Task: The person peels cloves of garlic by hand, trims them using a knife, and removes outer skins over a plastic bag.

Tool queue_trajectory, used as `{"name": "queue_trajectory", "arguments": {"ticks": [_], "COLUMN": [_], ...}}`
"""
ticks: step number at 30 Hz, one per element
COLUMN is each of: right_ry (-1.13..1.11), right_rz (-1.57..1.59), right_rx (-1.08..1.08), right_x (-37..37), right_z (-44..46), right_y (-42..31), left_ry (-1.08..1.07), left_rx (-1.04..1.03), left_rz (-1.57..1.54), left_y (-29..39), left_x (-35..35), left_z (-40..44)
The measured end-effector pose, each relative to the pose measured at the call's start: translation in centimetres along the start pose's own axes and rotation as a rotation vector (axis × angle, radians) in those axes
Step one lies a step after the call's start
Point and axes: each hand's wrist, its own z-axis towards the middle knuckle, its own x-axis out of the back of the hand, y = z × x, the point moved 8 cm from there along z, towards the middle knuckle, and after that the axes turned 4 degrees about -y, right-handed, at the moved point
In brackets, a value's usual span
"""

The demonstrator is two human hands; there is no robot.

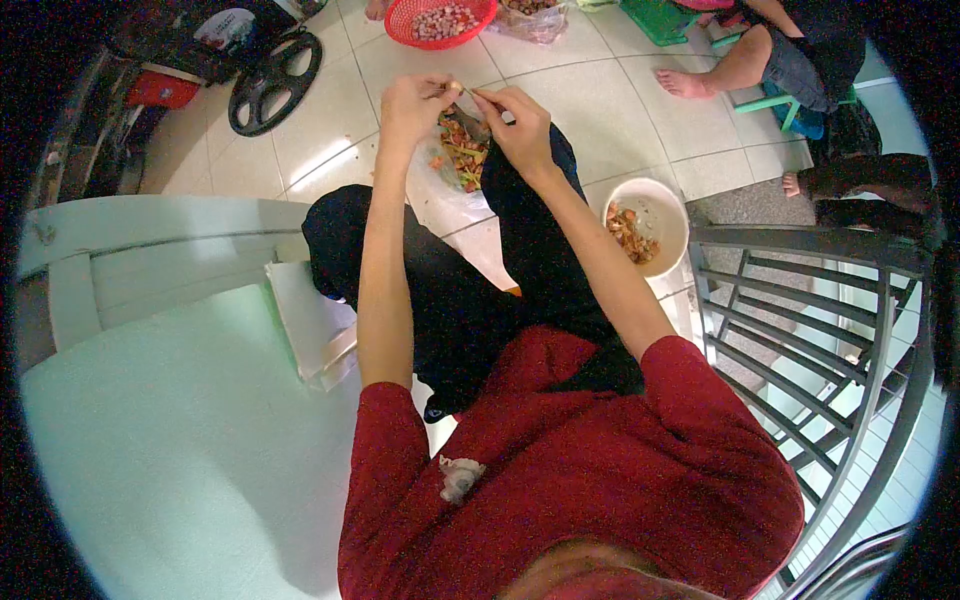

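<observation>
My left hand (412, 105) pinches a small pale piece (455, 88) that looks like a peeled bulb or clove. Close beside it, my right hand (518, 125) has its fingers pressed together around a thin item, too small to make out, at the same piece. Below both hands, a pile of orange, brown and green scraps (465, 160) lies on a clear plastic sheet or bag (430, 190) between my knees. To the right of my right forearm stands a white bucket (677, 225) with reddish-brown peelings (630, 235) inside.
A red basket (438, 42) of small pinkish bulbs sits ahead, beside a plastic bag (535, 25). Another person's leg (735, 70) is at the upper right near a green stool (765, 103). Metal railing (800, 350) stands right; a black wheel-like object (275, 85) lies upper left.
</observation>
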Motion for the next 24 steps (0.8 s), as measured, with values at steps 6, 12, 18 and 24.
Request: {"name": "queue_trajectory", "arguments": {"ticks": [6,12,18,24], "right_ry": [-0.028,-0.045,-0.064,-0.036], "right_rz": [0.031,0.036,0.022,0.026], "right_rx": [-0.008,-0.045,-0.055,-0.069], "right_x": [-0.5,-0.6,-0.5,-0.5], "right_z": [-0.1,0.0,0.2,0.1], "right_y": [0.7,0.9,0.7,1.0], "left_ry": [-0.056,-0.091,-0.093,-0.082], "left_rx": [-0.024,-0.041,-0.014,-0.057], "left_rz": [-0.073,-0.15,0.043,-0.065], "left_y": [0.0,0.8,2.0,0.6], "left_x": [-0.5,-0.7,-0.3,-1.0], "left_z": [-0.1,-0.3,-0.6,0.1]}}
